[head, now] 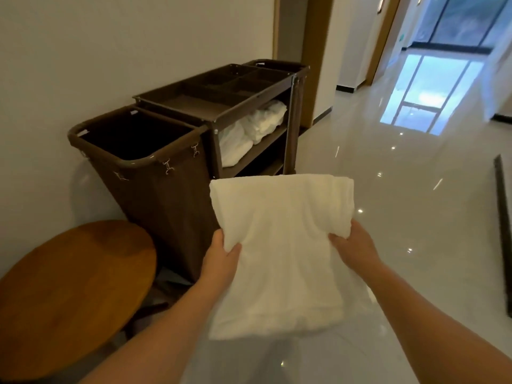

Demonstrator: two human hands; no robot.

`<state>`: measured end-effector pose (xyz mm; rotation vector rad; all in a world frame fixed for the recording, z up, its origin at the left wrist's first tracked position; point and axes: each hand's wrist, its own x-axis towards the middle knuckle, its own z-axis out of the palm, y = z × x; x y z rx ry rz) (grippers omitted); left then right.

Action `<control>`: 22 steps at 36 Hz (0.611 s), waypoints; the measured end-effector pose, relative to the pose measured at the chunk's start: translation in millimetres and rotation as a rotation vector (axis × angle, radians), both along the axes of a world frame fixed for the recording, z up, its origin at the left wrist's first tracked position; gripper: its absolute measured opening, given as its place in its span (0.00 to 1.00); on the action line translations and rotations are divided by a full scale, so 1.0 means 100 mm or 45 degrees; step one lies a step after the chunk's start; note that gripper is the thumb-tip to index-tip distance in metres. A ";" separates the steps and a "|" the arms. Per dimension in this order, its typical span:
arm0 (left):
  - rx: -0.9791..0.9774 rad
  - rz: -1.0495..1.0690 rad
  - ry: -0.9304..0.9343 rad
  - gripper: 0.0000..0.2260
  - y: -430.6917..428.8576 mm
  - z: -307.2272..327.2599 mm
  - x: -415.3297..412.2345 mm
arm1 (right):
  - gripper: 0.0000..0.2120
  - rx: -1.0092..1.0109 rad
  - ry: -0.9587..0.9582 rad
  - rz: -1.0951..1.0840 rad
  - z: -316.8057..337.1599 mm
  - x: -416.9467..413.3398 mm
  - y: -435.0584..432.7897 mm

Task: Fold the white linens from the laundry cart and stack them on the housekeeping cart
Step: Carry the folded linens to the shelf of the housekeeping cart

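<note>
Holding a folded white linen (282,245) at six o'clock, clear of the floor, with the left grip (221,256) clenched on its nine o'clock edge and the right grip (356,245) clenched on its three o'clock edge. Facing the housekeeping cart (219,117) at twelve o'clock, stacked linens (263,120) already on its shelf; laundry cart (138,162) at ten o'clock. Likely trouble: lower layers sagging open under edge-only pinches, undoing the fold; snagging on the shelf frame; toppling the soft stack.
</note>
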<state>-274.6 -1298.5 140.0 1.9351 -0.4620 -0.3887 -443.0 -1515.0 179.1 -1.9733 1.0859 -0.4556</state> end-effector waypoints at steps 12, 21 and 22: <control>-0.040 0.019 0.192 0.11 -1.56 -0.59 0.32 | 0.21 -0.023 0.154 0.011 -0.38 0.44 -1.52; 0.084 0.066 0.274 0.14 -2.47 -0.93 0.89 | 0.22 0.053 0.245 0.076 -0.76 1.11 -2.51; 0.092 0.075 0.277 0.14 -2.54 -0.95 0.92 | 0.22 0.067 0.261 0.086 -0.79 1.17 -2.60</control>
